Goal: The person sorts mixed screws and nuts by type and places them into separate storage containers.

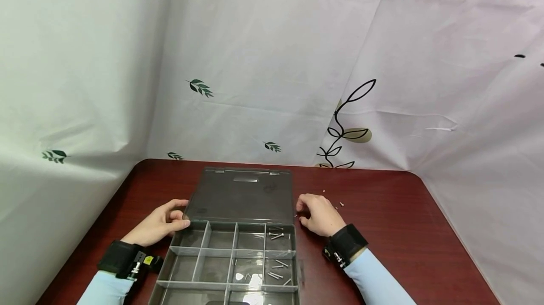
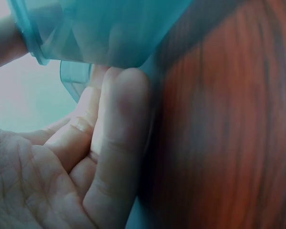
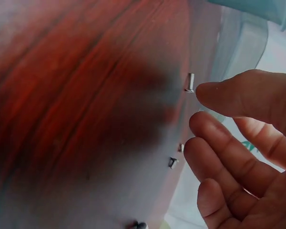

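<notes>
A clear grey compartment box [image 1: 204, 251] lies with its hinged lid [image 1: 240, 195] folded flat away from the person. My left hand [image 1: 159, 224] holds the box's back left corner, thumb at the rim and other fingers along the lid's edge. In the left wrist view, the fingertips press against the outer wall [image 2: 105, 33]. My right hand [image 1: 320, 213] hovers just right of the lid, fingers loosely bent and nothing between them. Its thumb tip comes right beside a small metal screw [image 3: 190, 82] on the table. Several screws [image 1: 276, 236] lie inside the right-hand compartments.
More small screws [image 1: 342, 204] lie scattered on the dark red wooden table [image 1: 395, 229], right of the lid and beyond the right hand. White fabric [image 1: 255, 59] with leaf prints hangs behind the table and at both sides.
</notes>
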`<state>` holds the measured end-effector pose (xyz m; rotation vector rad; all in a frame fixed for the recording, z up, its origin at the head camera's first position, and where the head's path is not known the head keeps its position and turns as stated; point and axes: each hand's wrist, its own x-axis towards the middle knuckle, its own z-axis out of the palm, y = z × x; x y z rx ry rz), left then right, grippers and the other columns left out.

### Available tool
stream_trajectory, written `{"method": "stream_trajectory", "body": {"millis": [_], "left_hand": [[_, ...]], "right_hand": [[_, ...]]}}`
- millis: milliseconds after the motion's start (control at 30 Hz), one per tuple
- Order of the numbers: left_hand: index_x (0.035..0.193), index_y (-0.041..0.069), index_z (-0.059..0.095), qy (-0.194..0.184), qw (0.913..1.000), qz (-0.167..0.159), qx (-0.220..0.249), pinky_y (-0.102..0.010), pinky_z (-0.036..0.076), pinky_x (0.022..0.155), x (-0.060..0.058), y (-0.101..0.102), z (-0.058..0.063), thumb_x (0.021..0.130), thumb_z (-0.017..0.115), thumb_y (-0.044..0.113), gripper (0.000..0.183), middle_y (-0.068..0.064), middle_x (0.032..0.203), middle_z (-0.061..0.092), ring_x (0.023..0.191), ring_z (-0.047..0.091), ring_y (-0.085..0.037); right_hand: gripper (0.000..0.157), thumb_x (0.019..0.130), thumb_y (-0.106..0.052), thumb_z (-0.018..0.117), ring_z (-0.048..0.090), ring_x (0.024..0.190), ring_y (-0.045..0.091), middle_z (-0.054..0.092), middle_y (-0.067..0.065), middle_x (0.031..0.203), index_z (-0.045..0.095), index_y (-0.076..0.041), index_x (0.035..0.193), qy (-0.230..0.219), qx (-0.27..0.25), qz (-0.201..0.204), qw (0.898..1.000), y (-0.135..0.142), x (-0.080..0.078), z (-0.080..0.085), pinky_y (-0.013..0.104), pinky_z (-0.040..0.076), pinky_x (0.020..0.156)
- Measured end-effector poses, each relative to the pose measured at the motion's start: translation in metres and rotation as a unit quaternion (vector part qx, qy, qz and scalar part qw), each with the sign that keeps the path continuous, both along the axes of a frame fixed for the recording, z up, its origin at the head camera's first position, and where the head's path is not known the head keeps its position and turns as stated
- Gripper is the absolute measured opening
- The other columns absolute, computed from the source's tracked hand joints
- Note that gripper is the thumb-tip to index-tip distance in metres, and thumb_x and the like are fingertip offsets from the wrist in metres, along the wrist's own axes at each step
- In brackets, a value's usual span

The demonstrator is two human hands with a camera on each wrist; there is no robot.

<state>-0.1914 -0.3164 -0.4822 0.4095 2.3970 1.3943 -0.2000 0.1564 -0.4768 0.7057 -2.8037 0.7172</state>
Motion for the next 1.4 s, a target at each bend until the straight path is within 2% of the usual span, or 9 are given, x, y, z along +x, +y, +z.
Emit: {"method": "stream_trajectory", "body": {"millis": [233, 433, 600, 767, 900, 1100, 1267, 1400], "left_hand": [[0.149, -0.005, 0.03, 0.007, 0.9999, -0.009, 0.002, -0.031, 0.043, 0.061, -0.002, -0.005, 0.001, 0.096, 0.064, 0.028, 0.071, -0.005, 0.081, 0.053, 0.062, 0.049, -0.014], [0.15, -0.006, 0.029, 0.0, 1.0, -0.004, 0.001, -0.031, 0.044, 0.062, -0.002, -0.005, 0.0, 0.096, 0.064, 0.028, 0.073, -0.007, 0.084, 0.057, 0.064, 0.05, -0.014], [0.15, -0.006, 0.028, -0.003, 0.9999, -0.003, 0.01, -0.031, 0.043, 0.061, -0.001, -0.002, 0.001, 0.096, 0.064, 0.028, 0.074, -0.006, 0.083, 0.057, 0.061, 0.048, -0.016], [0.151, -0.007, 0.027, -0.003, 0.9999, -0.003, 0.016, -0.031, 0.042, 0.061, 0.001, 0.003, 0.0, 0.096, 0.063, 0.027, 0.074, -0.007, 0.084, 0.057, 0.063, 0.048, -0.016], [0.15, -0.007, 0.027, -0.002, 0.9998, -0.006, 0.017, -0.031, 0.043, 0.062, 0.002, 0.006, -0.002, 0.096, 0.063, 0.027, 0.073, -0.007, 0.086, 0.058, 0.065, 0.05, -0.015], [0.15, -0.006, 0.029, 0.004, 0.9999, -0.01, 0.006, -0.031, 0.044, 0.063, 0.002, 0.012, -0.003, 0.096, 0.064, 0.029, 0.073, -0.01, 0.089, 0.061, 0.065, 0.051, -0.015], [0.15, -0.005, 0.028, 0.002, 0.9999, -0.013, 0.009, -0.032, 0.043, 0.063, 0.003, 0.016, -0.002, 0.096, 0.064, 0.029, 0.073, -0.009, 0.088, 0.059, 0.064, 0.05, -0.016], [0.151, -0.005, 0.028, 0.003, 0.9998, -0.014, 0.014, -0.032, 0.043, 0.062, 0.003, 0.018, -0.001, 0.096, 0.063, 0.028, 0.073, -0.008, 0.087, 0.059, 0.064, 0.051, -0.018]], "right_hand": [[0.028, 0.07, -0.009, 0.079, 0.046, 0.065, 0.007, 0.053, -0.009, 0.071, 0.054, -0.021, 0.078, -0.017, -0.004, 0.004, 1.0, -0.007, -0.007, -0.003, 0.026, 0.04, 0.06], [0.027, 0.069, -0.006, 0.073, 0.043, 0.057, 0.006, 0.045, -0.012, 0.062, 0.051, -0.021, 0.075, -0.012, 0.023, 0.017, 1.0, -0.011, -0.009, -0.003, 0.025, 0.037, 0.054], [0.027, 0.062, -0.002, 0.063, 0.038, 0.055, 0.006, 0.037, -0.013, 0.059, 0.045, -0.021, 0.07, 0.013, 0.069, 0.026, 0.997, -0.007, -0.004, -0.007, 0.025, 0.033, 0.052], [0.03, 0.057, -0.002, 0.06, 0.034, 0.053, 0.006, 0.033, -0.014, 0.058, 0.041, -0.022, 0.069, 0.027, 0.079, 0.024, 0.996, 0.004, 0.008, -0.006, 0.025, 0.028, 0.051], [0.03, 0.059, -0.004, 0.06, 0.034, 0.054, 0.005, 0.033, -0.016, 0.059, 0.041, -0.024, 0.071, 0.032, 0.053, 0.027, 0.998, 0.014, 0.019, 0.003, 0.025, 0.03, 0.054], [0.032, 0.062, -0.005, 0.063, 0.037, 0.056, 0.0, 0.041, -0.014, 0.061, 0.042, -0.025, 0.075, 0.037, -0.028, 0.056, 0.997, 0.013, 0.037, 0.029, 0.023, 0.032, 0.056], [0.035, 0.06, -0.003, 0.064, 0.041, 0.058, -0.003, 0.043, -0.015, 0.067, 0.041, -0.024, 0.076, 0.066, -0.079, 0.111, 0.988, -0.011, 0.056, 0.048, 0.018, 0.035, 0.056], [0.038, 0.06, -0.002, 0.067, 0.042, 0.064, -0.001, 0.044, -0.014, 0.07, 0.041, -0.023, 0.077, 0.084, -0.099, 0.161, 0.978, -0.032, 0.07, 0.057, 0.019, 0.037, 0.064]]}}
